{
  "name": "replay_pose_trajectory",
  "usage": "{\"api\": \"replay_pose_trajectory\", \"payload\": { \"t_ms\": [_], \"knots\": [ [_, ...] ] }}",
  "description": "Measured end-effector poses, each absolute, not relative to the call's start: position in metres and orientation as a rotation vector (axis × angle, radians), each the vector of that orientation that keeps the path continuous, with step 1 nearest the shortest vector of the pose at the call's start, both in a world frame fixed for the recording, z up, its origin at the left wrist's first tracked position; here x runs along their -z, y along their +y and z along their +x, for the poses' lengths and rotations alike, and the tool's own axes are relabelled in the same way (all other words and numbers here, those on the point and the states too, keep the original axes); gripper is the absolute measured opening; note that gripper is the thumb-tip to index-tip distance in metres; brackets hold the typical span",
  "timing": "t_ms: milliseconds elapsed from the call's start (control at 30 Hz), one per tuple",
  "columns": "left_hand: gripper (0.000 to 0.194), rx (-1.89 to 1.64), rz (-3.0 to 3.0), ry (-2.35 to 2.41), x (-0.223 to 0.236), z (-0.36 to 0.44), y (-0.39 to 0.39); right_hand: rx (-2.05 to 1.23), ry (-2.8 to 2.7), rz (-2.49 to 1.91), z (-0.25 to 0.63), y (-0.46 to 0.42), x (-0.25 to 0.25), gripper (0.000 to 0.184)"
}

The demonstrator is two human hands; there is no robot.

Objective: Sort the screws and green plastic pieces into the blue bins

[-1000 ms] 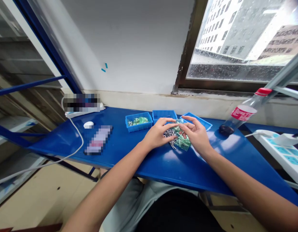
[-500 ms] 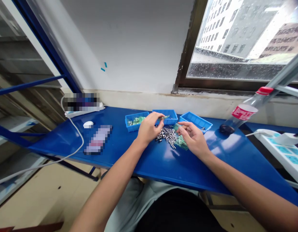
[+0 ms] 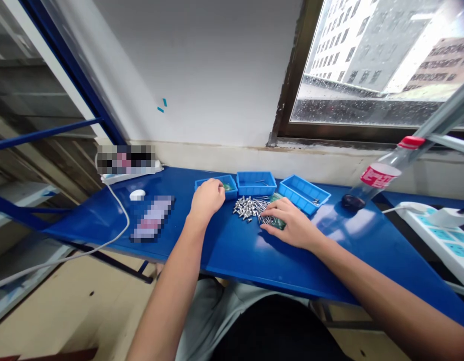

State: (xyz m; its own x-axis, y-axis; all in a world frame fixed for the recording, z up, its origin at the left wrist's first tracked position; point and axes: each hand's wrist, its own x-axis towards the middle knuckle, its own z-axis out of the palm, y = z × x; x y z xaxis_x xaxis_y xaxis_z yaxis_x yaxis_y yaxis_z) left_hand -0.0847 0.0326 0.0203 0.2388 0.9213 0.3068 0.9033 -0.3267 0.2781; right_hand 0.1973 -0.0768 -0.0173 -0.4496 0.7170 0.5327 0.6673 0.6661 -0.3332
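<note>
My left hand [image 3: 208, 199] is over the left blue bin [image 3: 217, 194], fingers bent inward; what they hold, if anything, is hidden. Beside it in that bin lie small greenish packets [image 3: 228, 186]. My right hand [image 3: 290, 220] curves over the right side of a heap of silvery pop rivets [image 3: 247, 207], thumb and fingers apart, fingertips at the thin stems. Partly under the right hand are clear green-tinted plastic bags [image 3: 280, 223]. The middle blue bin [image 3: 256, 189] holds a few thin metal pieces. In the right blue bin [image 3: 307, 193] a few small metal parts lie near one end.
A bottle with a red cap [image 3: 380, 173] stands at the right, near a white power strip [image 3: 442, 240]. On the left of the blue table [image 3: 232, 255] are a white mouse-like object [image 3: 138, 194], a blurred-out flat object [image 3: 153, 218] and a white cable [image 3: 121, 205].
My left hand has moved left, from above the heap to the left bin. My right hand has come down and slightly left onto the rivets.
</note>
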Motion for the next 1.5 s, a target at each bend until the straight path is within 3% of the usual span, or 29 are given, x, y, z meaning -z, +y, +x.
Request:
{"api": "replay_pose_trajectory", "payload": {
  "t_ms": [200,367,533,833,1100,1233,1500],
  "knots": [
    [0.027,-0.998,2.553,1.712,-0.017,-0.073,0.028,-0.101,-2.284,-1.016,0.197,-0.072,0.024,0.023],
    [0.024,-1.258,2.655,1.182,-0.015,-0.050,0.020,-0.095,-2.269,-1.014,0.199,-0.065,0.031,0.026],
    [0.022,-1.193,2.709,0.857,-0.012,-0.029,0.010,-0.095,-2.183,-1.069,0.197,-0.065,0.032,0.020],
    [0.025,-1.105,2.693,0.752,-0.005,-0.021,0.004,-0.257,-1.692,-1.301,0.196,-0.074,0.020,0.013],
    [0.031,-0.940,2.672,0.699,-0.004,-0.017,-0.001,-0.405,-1.524,-1.350,0.196,-0.071,0.018,0.032],
    [0.039,-0.914,2.611,0.694,-0.005,-0.015,-0.003,-0.642,-1.355,-1.197,0.194,-0.069,0.018,0.036],
    [0.020,-1.038,2.585,0.644,-0.005,-0.013,0.000,-0.749,-1.311,-1.136,0.194,-0.067,0.021,0.042]
  ]
}}
